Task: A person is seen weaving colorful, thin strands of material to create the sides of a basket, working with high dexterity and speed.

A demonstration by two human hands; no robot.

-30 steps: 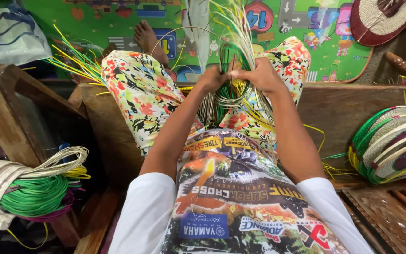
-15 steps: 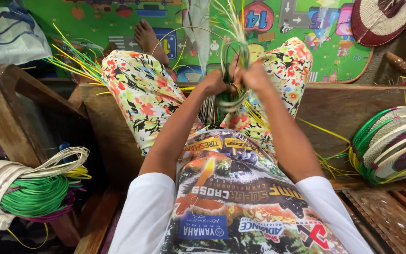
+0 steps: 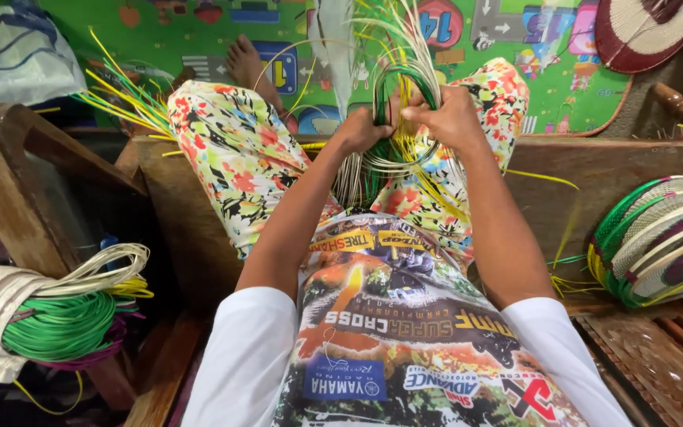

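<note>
Green-cream strip bundle [image 3: 405,119] upright, tips pointing away; both hands [image 3: 409,119] gripping it.

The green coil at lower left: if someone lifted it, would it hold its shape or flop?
The green coil would probably sag but stay looped: its thin strands lie in bundled rings. It is likely light for its bulk. Loose ends might spring out, as the yellow strand below it does.

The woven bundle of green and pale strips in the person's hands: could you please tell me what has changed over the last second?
Both hands, the left hand and right hand, have lifted the woven bundle of green and pale strips slightly and drawn closer together, keeping their grip on it. The coil of green and cream cane at left and the stack of round woven fans at right have not moved.
</note>
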